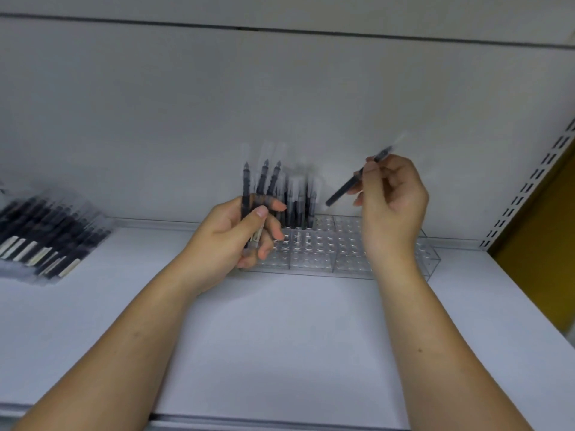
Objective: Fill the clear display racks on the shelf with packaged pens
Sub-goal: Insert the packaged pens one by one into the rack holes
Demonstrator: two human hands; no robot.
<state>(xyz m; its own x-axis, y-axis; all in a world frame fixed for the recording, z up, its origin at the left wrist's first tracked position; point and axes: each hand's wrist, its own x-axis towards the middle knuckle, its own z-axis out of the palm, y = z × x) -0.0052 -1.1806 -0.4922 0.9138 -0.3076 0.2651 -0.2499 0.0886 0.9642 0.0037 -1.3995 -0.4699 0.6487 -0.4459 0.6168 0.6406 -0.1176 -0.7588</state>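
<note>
A clear display rack [320, 256] with many round holes sits at the back of the white shelf [280, 337]. Several packaged dark pens [295, 203] stand upright in its back left holes. My left hand [239, 241] is at the rack's left end, closed around a bundle of three packaged pens [264, 181] that point upward. Above the rack's right half, my right hand [392, 200] pinches a single packaged pen [351, 185] held slanted, its lower end aimed down-left toward the standing pens.
A heap of packaged pens [46, 237] in clear sleeves lies on the shelf at far left. A slotted metal upright [529, 185] bounds the shelf on the right, with a yellow surface [541, 244] beyond it. The back panel is plain white.
</note>
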